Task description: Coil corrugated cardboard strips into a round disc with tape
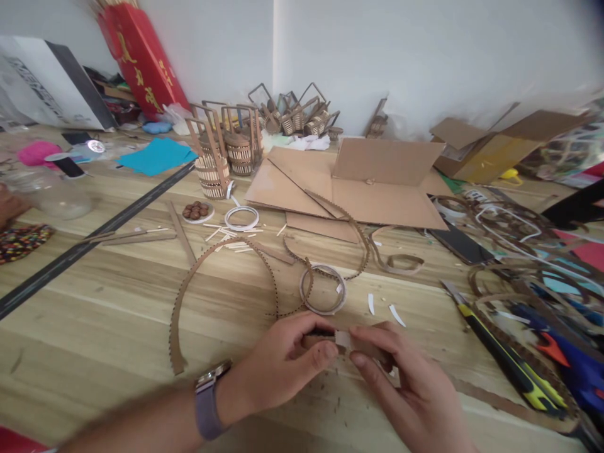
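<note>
Here, on the pale wooden worktop [117, 390], lies an unfolded brown cardboard sheet [387, 198]; nearer, the left hand [283, 357] and right hand [410, 380], just beside a round white tape ring [343, 294], pinch a narrow brown cardboard strip [311, 341], each grip closed, a small whitish patch [343, 340] between.

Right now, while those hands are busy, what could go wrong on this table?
The yellow-and-black knife lies near the right hand with its blade out, so reaching that way might cause a cut.
The brown piece is held in both that hand and the left hand; it might spring loose at the white patch if they slip.
The brown balls sit in a small dish, so a bump could send them rolling.
</note>
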`<state>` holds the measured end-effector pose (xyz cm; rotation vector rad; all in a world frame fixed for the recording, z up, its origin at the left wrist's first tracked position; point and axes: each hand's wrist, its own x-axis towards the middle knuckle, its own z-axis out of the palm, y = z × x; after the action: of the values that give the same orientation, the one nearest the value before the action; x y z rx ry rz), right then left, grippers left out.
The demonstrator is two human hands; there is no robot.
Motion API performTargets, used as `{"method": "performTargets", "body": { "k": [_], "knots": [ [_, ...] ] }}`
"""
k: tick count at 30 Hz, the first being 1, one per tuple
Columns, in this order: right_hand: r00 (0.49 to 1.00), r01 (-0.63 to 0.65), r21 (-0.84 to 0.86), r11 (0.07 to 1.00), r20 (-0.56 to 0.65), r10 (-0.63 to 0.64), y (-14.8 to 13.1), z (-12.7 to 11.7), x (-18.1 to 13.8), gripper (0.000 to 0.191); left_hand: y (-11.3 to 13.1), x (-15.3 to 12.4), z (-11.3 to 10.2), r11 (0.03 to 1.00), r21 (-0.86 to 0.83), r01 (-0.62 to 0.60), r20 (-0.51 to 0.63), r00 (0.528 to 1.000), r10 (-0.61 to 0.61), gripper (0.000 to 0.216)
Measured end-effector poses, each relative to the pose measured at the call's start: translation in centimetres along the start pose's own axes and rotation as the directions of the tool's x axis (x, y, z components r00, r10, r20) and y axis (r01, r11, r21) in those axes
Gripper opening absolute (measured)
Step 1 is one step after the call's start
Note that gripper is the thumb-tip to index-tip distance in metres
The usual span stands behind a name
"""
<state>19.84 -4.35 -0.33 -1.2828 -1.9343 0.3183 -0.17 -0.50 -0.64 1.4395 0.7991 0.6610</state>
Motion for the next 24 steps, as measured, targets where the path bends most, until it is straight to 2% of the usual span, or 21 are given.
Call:
{"method": "performTargets", "body": {
  "k": [4,9,12,16,24],
  "knots": [
    [0.999,0.037,0.033,0.999,-0.007,-0.037,-0.2,0.1,0.4,0.018,0.0,0.0,0.0,1.000,-0.013,-0.022,0.006,1.000,0.022,0.050],
    [1.000,0.019,0.048,0.999,0.010,-0.019,0.0,0.0,0.4,0.016,0.0,0.0,0.1,1.000,0.009,-0.013,-0.004,1.000,0.013,0.050],
    [0.999,-0.024,0.055,0.998,0.032,0.022,0.2,-0.1,0.2,0.013,0.1,0.0,0.1,1.000,0.008,-0.002,0.000,1.000,0.002,0.050],
    [0.995,-0.101,0.045,0.994,0.001,0.101,0.5,-0.2,-0.1,0.010,0.2,0.0,-0.1,0.999,0.044,-0.013,-0.016,1.000,0.014,0.046],
    [0.994,-0.098,0.073,0.993,-0.034,0.101,0.8,-0.4,0.4,0.012,0.0,-0.1,-0.2,0.997,-0.033,0.067,-0.019,0.998,-0.067,0.046]
  ]
}}
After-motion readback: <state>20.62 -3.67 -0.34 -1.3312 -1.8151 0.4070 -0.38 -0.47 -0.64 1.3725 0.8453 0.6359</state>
